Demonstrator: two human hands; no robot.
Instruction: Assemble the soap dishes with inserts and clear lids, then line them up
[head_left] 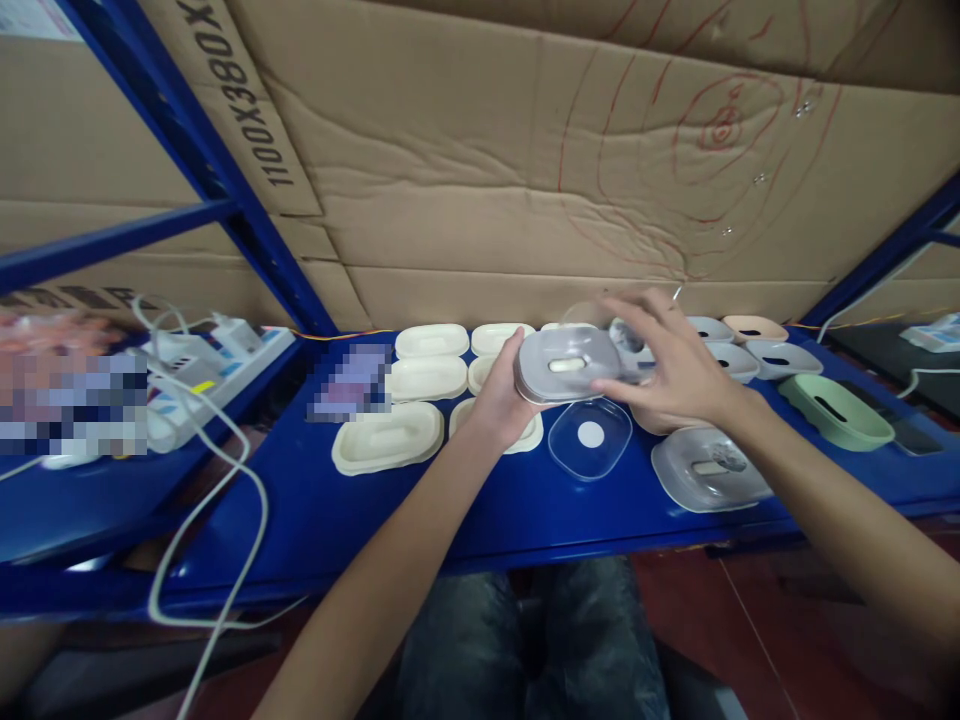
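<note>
Denim-clad knees (525,640) sit closest, under the blue tabletop (300,500). Above it the left hand (499,400) grips the rim of a grey oval tray (566,362), held off the surface; the right hand (671,365) hovers at its far side, fingers spread and loosely touching it. Directly beneath lies a clear lid (590,437), with cream trays (390,435) just beside. With one hand really holding, the tilted tray could slip, land on the lid and knock the neighbouring trays out of line
</note>
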